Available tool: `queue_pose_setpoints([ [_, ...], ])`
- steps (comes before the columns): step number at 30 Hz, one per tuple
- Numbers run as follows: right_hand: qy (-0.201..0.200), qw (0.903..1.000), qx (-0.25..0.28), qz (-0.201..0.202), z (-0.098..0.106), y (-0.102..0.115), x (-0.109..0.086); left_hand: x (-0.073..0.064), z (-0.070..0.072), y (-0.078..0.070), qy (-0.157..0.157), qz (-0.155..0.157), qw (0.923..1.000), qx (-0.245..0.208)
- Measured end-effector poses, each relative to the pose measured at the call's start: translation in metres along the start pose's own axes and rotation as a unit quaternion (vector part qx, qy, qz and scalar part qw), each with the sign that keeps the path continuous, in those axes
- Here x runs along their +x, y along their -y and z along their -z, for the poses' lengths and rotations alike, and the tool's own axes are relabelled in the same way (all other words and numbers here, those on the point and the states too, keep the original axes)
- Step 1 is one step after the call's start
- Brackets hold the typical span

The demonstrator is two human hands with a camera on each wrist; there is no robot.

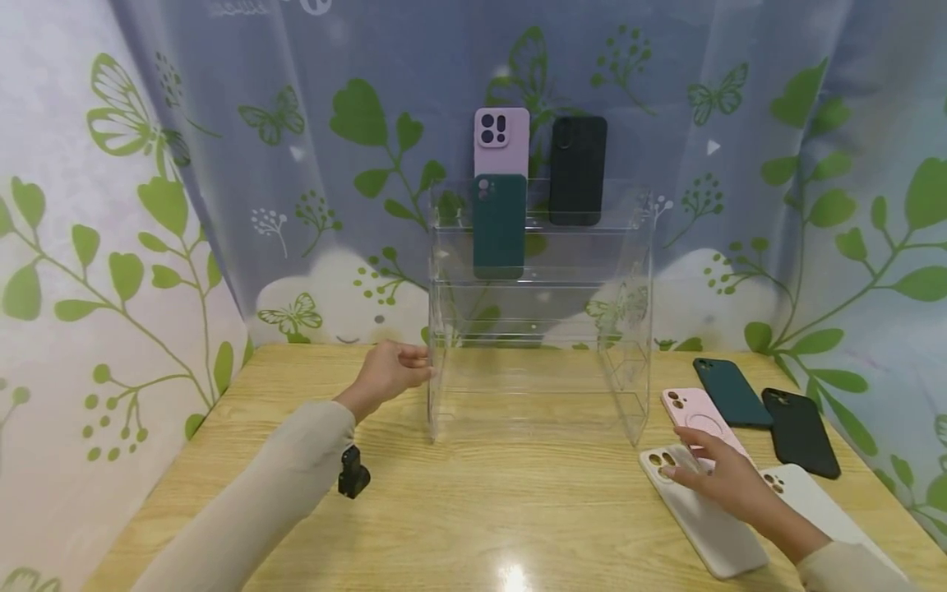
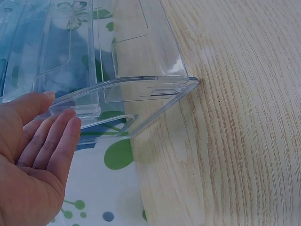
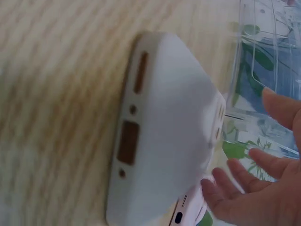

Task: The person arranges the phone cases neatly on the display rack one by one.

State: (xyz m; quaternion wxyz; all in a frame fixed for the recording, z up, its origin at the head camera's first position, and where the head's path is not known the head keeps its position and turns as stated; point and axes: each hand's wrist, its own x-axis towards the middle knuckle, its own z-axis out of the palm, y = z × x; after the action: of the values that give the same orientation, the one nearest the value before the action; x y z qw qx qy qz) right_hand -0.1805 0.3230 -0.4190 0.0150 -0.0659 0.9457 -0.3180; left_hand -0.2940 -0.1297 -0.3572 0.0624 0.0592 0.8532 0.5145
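A clear tiered acrylic display stand (image 1: 540,419) stands upright on the table. My left hand (image 1: 390,372) is at its left side, fingers extended and fingertips right at the side panel; in the left wrist view the thumb and fingers lie beside the panel's edge (image 2: 155,80). On the right, my right hand (image 1: 728,481) hovers over a white phone case (image 1: 706,518) and the lower end of a pink phone case (image 1: 691,405). The right wrist view shows that hand's fingers spread with nothing between them, beside the white case (image 3: 174,122).
The stand's upper tiers hold a lilac case (image 1: 510,156), a black case (image 1: 580,173) and a dark green case (image 1: 499,226). Another green case (image 1: 732,395), a black one (image 1: 802,432) and a second white one (image 1: 814,501) lie at the right. Patterned curtains (image 1: 333,205) surround the wooden table (image 1: 459,510).
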Motion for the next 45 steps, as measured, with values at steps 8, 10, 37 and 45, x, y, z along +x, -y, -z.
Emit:
queue_pose_setpoints([
  [8,0.029,0.9992,-0.002,-0.027,-0.007,0.0,-0.001,0.001,-0.001,0.0,-0.001,-0.003,1.0,-0.001],
  [10,0.031,0.9992,0.011,-0.021,-0.009,0.001,-0.002,0.001,-0.001,0.0,0.0,-0.002,1.0,-0.003],
  [37,0.086,0.9957,-0.021,-0.027,-0.015,-0.006,0.024,-0.001,0.001,0.0,-0.003,0.0,1.0,0.003],
  [45,0.123,0.9897,0.065,-0.035,-0.006,-0.004,0.022,0.0,0.0,-0.001,-0.002,-0.006,1.0,0.001],
])
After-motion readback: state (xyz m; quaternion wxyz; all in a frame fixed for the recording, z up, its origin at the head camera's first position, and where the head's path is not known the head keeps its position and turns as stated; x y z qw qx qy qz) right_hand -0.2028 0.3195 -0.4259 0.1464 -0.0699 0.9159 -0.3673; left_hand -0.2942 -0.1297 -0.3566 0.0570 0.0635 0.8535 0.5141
